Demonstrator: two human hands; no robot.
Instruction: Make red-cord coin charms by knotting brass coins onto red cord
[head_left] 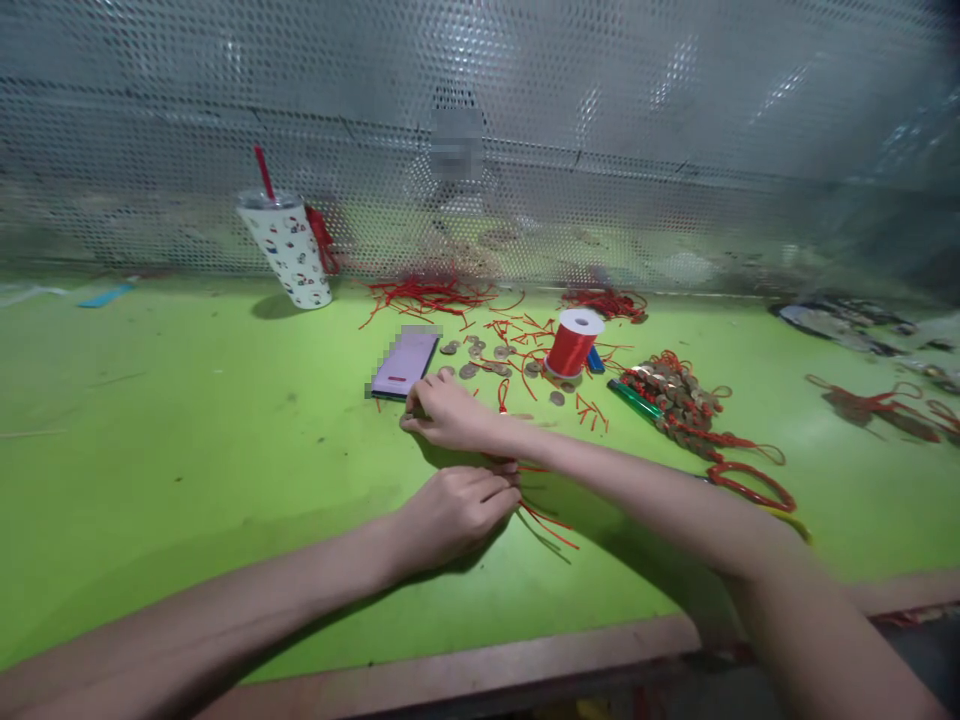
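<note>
My left hand is closed over red cord, whose loose ends fan out to the right of its fingers. Just beyond it, my right hand reaches leftward across the table, thumb and fingers pinched together; what they hold, if anything, is too small to make out. That hand is close to the near edge of a phone. A small red loop shows above the right wrist, and part of the work lies hidden under that forearm. Several loose round coins are scattered behind the right hand.
A red thread spool stands beyond the right forearm. Farther right lie a heap of corded coins, a green lighter and red-handled scissors. A white patterned tumbler stands back left, near the perforated metal panel. Cut red cords lie behind.
</note>
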